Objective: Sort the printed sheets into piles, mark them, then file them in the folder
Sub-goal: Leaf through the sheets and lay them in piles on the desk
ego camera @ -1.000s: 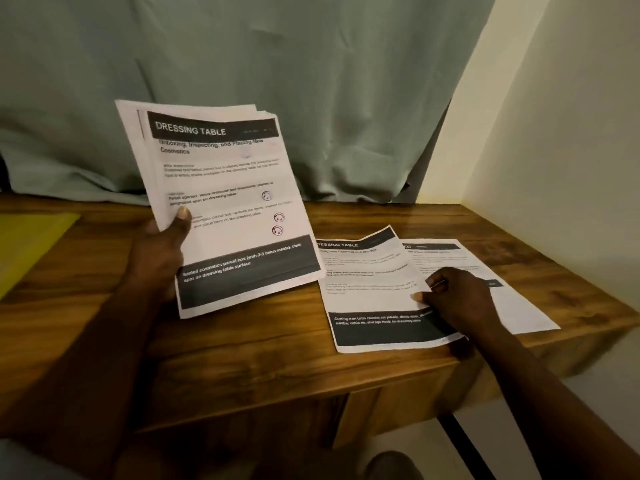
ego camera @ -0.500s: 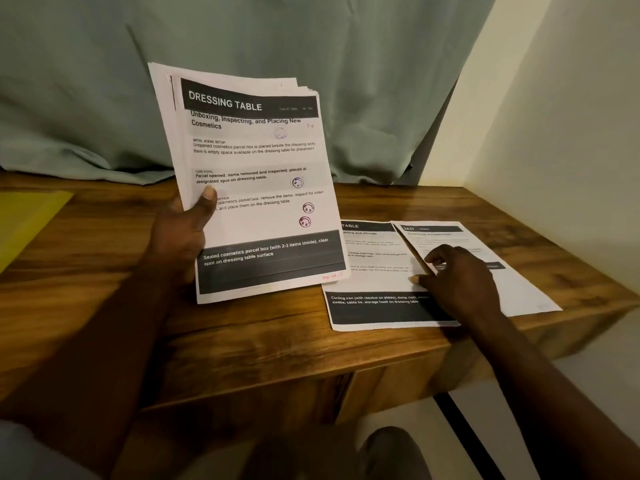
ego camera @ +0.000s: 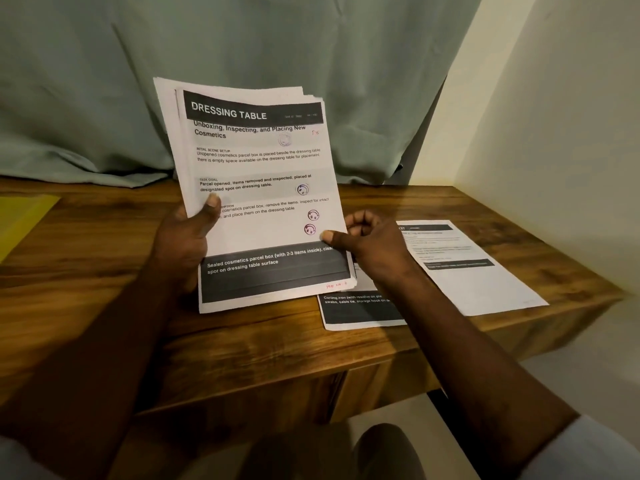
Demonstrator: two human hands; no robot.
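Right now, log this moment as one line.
left hand: holds sheet stack | right hand: pinches stack's right edge | two sheets: flat on table | yellow folder: far left

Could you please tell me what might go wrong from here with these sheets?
1. The right hand pinches the top sheet at its edge, and the stack in the left hand is fanned; a second sheet could come along.
2. The dark-banded sheet lies near the front edge of the table, under the right forearm; a brush could push it off.
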